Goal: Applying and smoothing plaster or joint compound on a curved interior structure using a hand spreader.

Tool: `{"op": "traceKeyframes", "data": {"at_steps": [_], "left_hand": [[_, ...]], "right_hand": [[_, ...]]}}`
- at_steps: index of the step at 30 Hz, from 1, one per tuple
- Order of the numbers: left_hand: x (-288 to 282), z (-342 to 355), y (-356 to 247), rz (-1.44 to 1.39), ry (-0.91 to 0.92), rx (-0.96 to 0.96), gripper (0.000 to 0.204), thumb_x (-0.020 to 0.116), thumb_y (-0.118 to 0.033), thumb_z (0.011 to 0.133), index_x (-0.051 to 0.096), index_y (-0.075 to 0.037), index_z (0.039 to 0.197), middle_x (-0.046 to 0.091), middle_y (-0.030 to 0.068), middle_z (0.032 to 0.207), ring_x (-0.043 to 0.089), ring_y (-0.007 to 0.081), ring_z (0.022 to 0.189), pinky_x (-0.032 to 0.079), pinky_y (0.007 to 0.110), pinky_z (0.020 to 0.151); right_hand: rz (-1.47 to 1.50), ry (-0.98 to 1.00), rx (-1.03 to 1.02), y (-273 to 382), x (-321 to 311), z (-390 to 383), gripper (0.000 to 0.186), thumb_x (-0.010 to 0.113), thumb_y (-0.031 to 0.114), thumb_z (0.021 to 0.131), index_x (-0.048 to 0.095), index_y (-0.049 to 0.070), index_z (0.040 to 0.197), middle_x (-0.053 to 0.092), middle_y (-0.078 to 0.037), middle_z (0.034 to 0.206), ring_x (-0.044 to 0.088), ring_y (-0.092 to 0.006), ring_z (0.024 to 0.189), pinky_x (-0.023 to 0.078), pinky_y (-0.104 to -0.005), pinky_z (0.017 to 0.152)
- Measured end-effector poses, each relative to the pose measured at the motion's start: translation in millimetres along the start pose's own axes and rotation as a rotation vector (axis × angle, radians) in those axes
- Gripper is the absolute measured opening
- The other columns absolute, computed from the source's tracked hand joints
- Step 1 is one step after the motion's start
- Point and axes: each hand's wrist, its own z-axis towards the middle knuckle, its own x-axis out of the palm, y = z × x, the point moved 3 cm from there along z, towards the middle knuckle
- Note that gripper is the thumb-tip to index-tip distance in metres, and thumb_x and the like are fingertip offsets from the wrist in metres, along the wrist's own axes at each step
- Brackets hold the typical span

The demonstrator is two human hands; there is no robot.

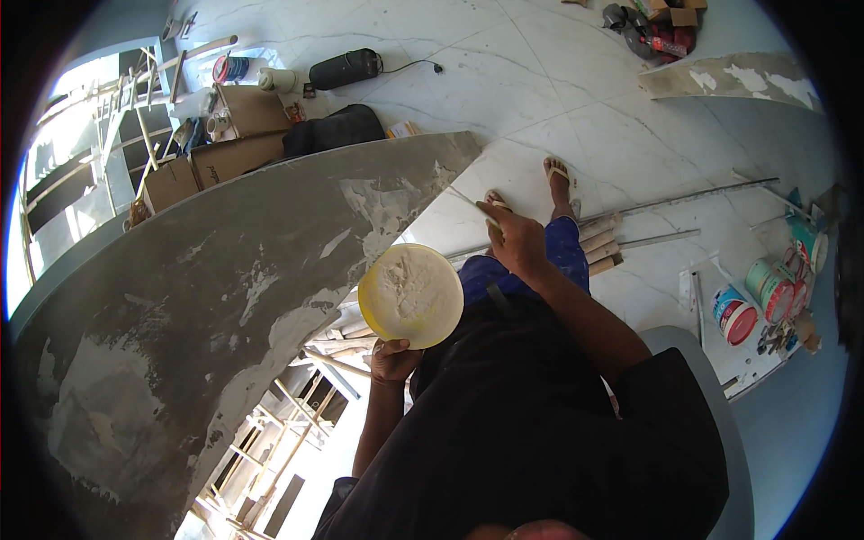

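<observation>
My left hand (393, 363) grips the near rim of a round yellow bowl (366, 310) from below. Pale, lumpy putty (412, 283) covers the inside of the bowl. In my right hand (517, 241) is a putty knife (470, 202), its handle wrapped by my fingers. The thin blade is seen nearly edge-on and reaches toward the grey plastered wall (297, 202); whether it touches, I cannot tell. Whitish putty patches (378, 211) mark the wall's right edge and lower left part.
Cardboard boxes (252, 112), a black bag (333, 130) and a black cylindrical speaker-like object (346, 68) lie beyond the wall. Wooden planks (601, 241) and a long metal bar (679, 198) rest by my feet. Paint buckets (734, 315) stand at the right. Bamboo scaffolding (288, 423) shows through the opening below.
</observation>
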Motion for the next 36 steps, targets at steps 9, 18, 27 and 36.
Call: {"op": "traceKeyframes", "data": {"at_steps": [9, 18, 27, 36], "left_hand": [[-2.8, 1.8, -0.2, 0.008, -0.029, -0.028, 0.087, 0.074, 0.005, 0.069, 0.044, -0.007, 0.149, 0.055, 0.0109, 0.146, 0.048, 0.031, 0.14, 0.031, 0.05, 0.123], [-9.7, -7.3, 2.9, 0.096, -0.111, 0.008, 0.088, 0.075, 0.004, 0.069, 0.042, -0.007, 0.15, 0.052, 0.012, 0.147, 0.047, 0.0324, 0.14, 0.034, 0.05, 0.122], [-5.8, -5.7, 1.8, 0.06, -0.135, -0.003, 0.088, 0.075, 0.004, 0.069, 0.041, -0.006, 0.15, 0.053, 0.0122, 0.146, 0.048, 0.033, 0.139, 0.036, 0.05, 0.12], [12.8, 27.2, 8.5, 0.13, 0.002, -0.069, 0.085, 0.075, 0.001, 0.072, 0.042, -0.005, 0.15, 0.054, 0.0123, 0.146, 0.048, 0.0326, 0.139, 0.033, 0.049, 0.122]], "right_hand": [[0.895, 0.067, 0.744, -116.8, 51.2, 20.3, 0.041, 0.073, 0.023, 0.095, 0.062, -0.001, 0.126, 0.073, -0.015, 0.11, 0.071, -0.0257, 0.1, 0.056, -0.0379, 0.089], [1.638, 0.588, 1.286, -163.1, 122.0, 30.0, 0.039, 0.072, 0.022, 0.095, 0.063, -0.003, 0.123, 0.073, -0.014, 0.109, 0.074, -0.0244, 0.093, 0.06, -0.0383, 0.09], [1.391, 0.797, 1.414, -144.5, 122.8, 31.8, 0.034, 0.071, 0.026, 0.093, 0.068, -0.002, 0.112, 0.074, -0.014, 0.098, 0.073, -0.0241, 0.078, 0.059, -0.0369, 0.077], [1.154, 0.506, 1.277, -177.1, 56.6, 2.0, 0.04, 0.077, 0.014, 0.087, 0.066, -0.004, 0.121, 0.073, -0.012, 0.106, 0.071, -0.0206, 0.092, 0.057, -0.0358, 0.08]]}}
